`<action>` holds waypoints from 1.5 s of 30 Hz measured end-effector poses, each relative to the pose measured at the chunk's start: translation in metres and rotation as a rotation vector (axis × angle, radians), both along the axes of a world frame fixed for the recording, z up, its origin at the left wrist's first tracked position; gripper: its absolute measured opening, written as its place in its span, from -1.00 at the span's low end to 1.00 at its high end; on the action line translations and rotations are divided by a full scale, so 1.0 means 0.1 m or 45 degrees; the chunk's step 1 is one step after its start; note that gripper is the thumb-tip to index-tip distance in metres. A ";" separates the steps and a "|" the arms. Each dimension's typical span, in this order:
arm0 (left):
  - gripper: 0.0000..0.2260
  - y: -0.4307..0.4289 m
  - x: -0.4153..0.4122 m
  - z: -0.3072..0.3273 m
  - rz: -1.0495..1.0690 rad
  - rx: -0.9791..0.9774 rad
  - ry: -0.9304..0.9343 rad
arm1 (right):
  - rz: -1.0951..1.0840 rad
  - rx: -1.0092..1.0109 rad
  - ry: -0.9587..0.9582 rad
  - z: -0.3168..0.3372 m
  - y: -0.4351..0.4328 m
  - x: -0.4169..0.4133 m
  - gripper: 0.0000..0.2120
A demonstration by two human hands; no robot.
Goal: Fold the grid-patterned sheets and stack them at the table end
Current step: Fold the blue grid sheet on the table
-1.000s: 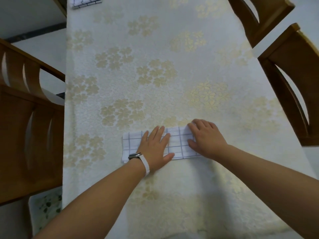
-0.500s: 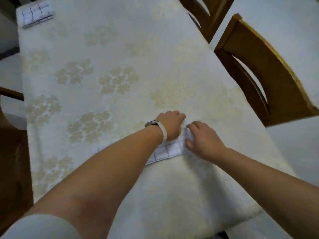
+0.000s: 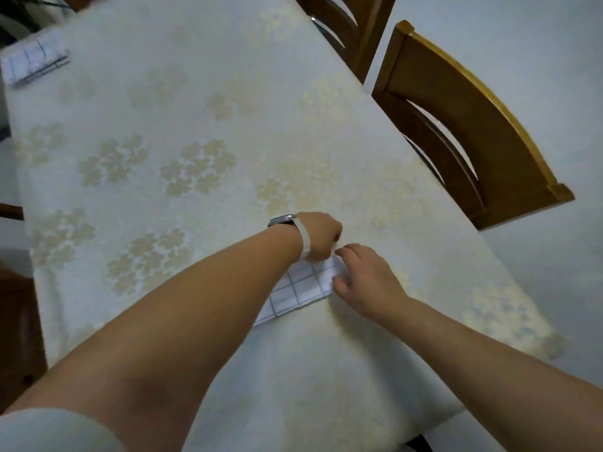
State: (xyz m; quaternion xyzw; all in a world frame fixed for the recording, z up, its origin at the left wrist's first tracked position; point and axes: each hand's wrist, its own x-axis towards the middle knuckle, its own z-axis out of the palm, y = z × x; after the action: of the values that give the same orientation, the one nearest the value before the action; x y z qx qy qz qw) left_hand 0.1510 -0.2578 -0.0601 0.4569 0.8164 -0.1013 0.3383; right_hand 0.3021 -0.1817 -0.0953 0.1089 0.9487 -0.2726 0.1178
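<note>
Across comes the left hand [image 3: 321,236] — a second ago it lay flat and spread on the middle of the grid-patterned sheet [image 3: 301,290], and now it has crossed to that sheet's right end, curled over into a loose fist. It looks to be pinching the far corner of the cloth, though the fingertips are tucked under and the actual grip is hidden. Just beside it, almost touching, sits the right hand [image 3: 367,282], which has barely shifted: fingers bent, tips pressed on the same right end, thumb at the near edge. Whether it holds the cloth or only pins it, I cannot tell.

Why both hands at one end? My read — they are taking that end to carry it over for the next fold, with one corner each keeping the edges square.

That sheet is thin white fabric ruled with dark lines, already a narrow strip, much of it hidden under the left forearm, which wears a pale wristband [image 3: 305,238]. Under it lies a cream tablecloth [image 3: 202,125] with a pebbly weave and gold flower clusters. Far from the sheet, at the table's far-left corner, waits the folded stack [image 3: 36,62]. Beyond the sheet to the right stands a curved wooden chair [image 3: 456,115].
</note>
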 end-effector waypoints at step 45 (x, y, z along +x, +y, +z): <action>-0.79 -2.44 0.21 0.23 -0.222 0.581 0.604 | 0.429 0.189 0.344 0.21 -1.72 -0.04 -0.90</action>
State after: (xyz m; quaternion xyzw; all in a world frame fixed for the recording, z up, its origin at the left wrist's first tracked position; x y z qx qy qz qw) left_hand 0.1721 -0.5014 -0.0373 0.5526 0.8319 -0.0478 0.0180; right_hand 0.2978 -0.3538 -0.0747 -0.0801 0.9781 -0.1907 0.0251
